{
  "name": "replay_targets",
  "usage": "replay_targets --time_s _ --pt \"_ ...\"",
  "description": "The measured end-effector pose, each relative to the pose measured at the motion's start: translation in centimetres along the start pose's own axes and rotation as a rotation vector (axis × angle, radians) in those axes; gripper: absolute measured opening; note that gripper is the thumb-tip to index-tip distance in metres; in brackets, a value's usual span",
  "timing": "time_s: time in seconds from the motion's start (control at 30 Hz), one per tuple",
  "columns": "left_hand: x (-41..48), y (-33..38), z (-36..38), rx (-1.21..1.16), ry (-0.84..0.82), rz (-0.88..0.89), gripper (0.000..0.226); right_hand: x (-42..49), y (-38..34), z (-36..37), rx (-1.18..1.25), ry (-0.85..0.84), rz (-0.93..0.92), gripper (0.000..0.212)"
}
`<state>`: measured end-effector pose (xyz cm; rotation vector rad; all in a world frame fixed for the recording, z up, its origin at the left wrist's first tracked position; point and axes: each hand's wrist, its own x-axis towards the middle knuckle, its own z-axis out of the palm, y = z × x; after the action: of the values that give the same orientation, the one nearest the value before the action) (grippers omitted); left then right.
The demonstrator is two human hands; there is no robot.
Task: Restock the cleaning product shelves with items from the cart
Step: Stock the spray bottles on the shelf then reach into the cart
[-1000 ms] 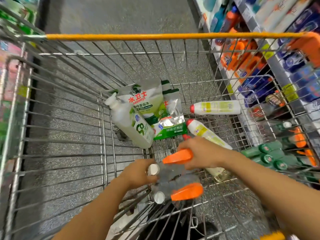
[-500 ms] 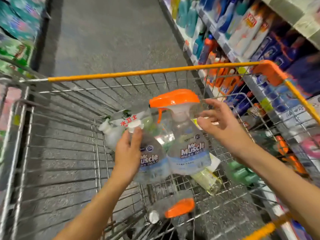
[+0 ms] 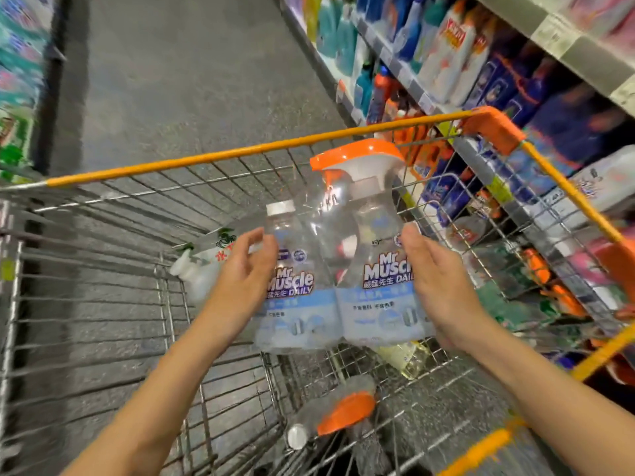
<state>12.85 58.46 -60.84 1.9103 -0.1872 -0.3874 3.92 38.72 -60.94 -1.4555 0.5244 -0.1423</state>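
Observation:
A shrink-wrapped twin pack of Mr Muscle cleaner [image 3: 343,304] is upright above the wire cart [image 3: 206,159]. It holds a clear spray bottle with an orange trigger head and a clear refill bottle with a white cap. My left hand [image 3: 240,280] grips the refill bottle's left side. On the spray bottle's right side is my right hand [image 3: 436,286], its fingers wrapped behind. A second twin pack [image 3: 340,410] lies on its side on the cart floor near me. The cleaning product shelves [image 3: 481,63] run along the right.
In the cart lie a white pump bottle [image 3: 192,273], a green-and-white pouch [image 3: 220,242] and a yellowish bottle [image 3: 405,359] under the held pack. Green and orange bottles fill low shelves beyond the cart's right side. More packaged goods [image 3: 17,97] line the left; grey aisle floor lies ahead.
Both hands lifted the twin pack off the cart floor to chest height. My right hand, spread beside the spray bottle half a second ago, now holds its side. The view tilted up toward the shelves.

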Motion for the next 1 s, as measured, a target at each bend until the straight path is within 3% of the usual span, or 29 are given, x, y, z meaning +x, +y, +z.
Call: replay_targets --time_s 0.13,0.3,0.5,0.57,0.8,0.9,1.0 --pt "-1.4 -0.4 1.4 0.041 -0.098 -0.016 0.021 -0.5 0.3 -1.8 0.077 0.046 0.055 0.042" --pt "-2.4 0.1 4.0 -0.035 -0.084 0.024 0.059 -2.0 -0.3 -4.6 0.05 0.065 0.089 0.044" --pt "-4.1 4.9 8.2 -0.049 -0.098 0.06 0.027 -5.5 -2.5 -10.0 0.077 0.022 0.01 0.032" --pt "-4.9 6.9 10.3 -0.038 -0.127 0.118 0.017 -7.4 -3.4 -12.6 0.066 0.009 -0.072 0.039" --pt "-7.1 12.1 17.4 -0.016 -0.299 0.273 0.028 -12.9 -5.0 -21.4 0.045 0.12 -0.106 0.065" --pt "-8.7 14.7 21.7 -0.014 -0.406 0.34 0.01 -15.9 -5.5 -25.8 0.066 0.197 -0.131 0.047" --pt "-9.6 16.6 25.8 0.007 -0.512 0.439 0.019 -18.6 -5.6 -29.7 0.036 0.294 -0.154 0.061"
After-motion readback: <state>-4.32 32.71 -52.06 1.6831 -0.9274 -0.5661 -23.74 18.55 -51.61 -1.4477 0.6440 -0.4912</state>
